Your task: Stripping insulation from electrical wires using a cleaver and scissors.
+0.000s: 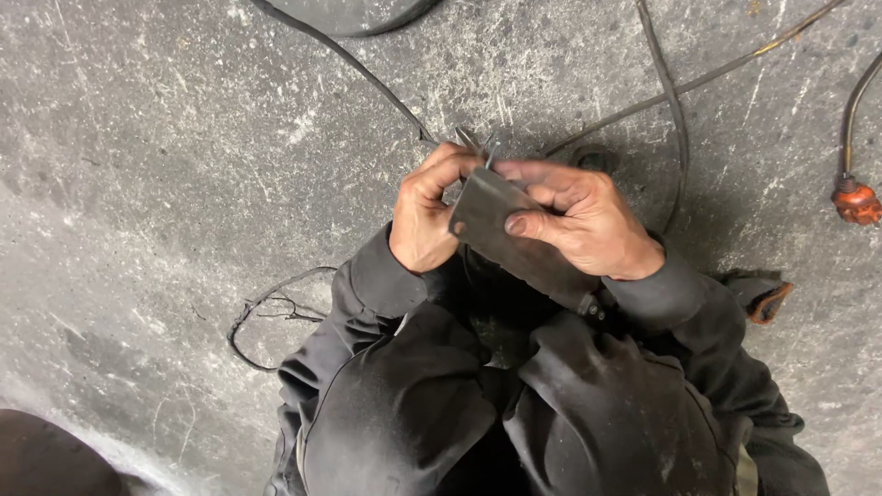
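We see a scuffed grey concrete floor with dark cables trailing across its far side, an orange plug at the right edge, and tangled thin wire lying toward the left.

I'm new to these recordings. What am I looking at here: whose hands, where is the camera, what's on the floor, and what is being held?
There is no machine: one camera on the person's head looks down at their own bare hands and dark-clad knees. The left hand and right hand together grip a flat dark metal plate, thumbs on its face; thin metal tips poke out above the fingers, though what they belong to is unclear. Below is a scratched concrete floor with black cables, a loose wire loop and an orange plug at the right edge.
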